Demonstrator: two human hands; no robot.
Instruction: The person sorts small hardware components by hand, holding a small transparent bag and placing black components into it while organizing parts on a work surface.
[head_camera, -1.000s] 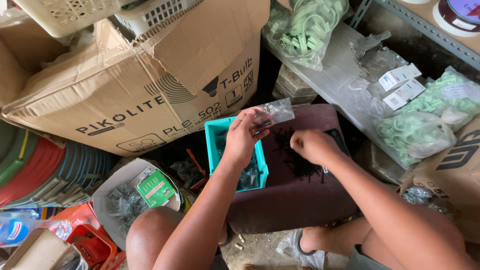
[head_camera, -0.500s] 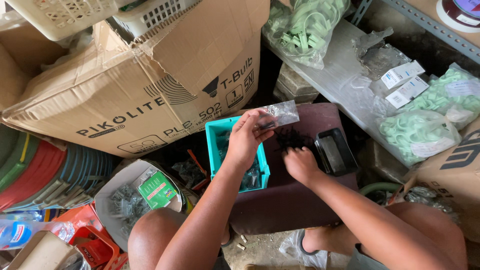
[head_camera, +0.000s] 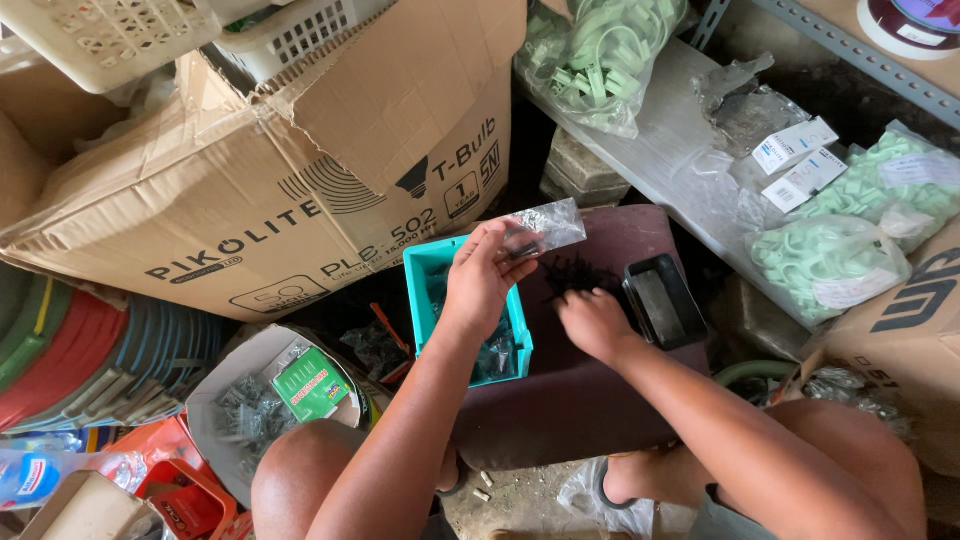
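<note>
Left hand (head_camera: 480, 285) pinches a small clear bag (head_camera: 545, 228) open; right hand (head_camera: 592, 322), fingers curled, apparently gathers dark screws (head_camera: 572, 272) on the maroon worktop (head_camera: 560, 400). Bag nearly empty; pile remains.

A dark maroon stool seat (head_camera: 590, 400) carries the work. On it lies a loose heap of small black screws (head_camera: 575, 272), just past the fingertips of the right hand (head_camera: 592, 322). A teal plastic tray (head_camera: 425, 270) rests on the seat's left edge, under the left hand's (head_camera: 482, 280) fingers. A black tray (head_camera: 664, 300) lies right of the right hand's fingers.
</note>
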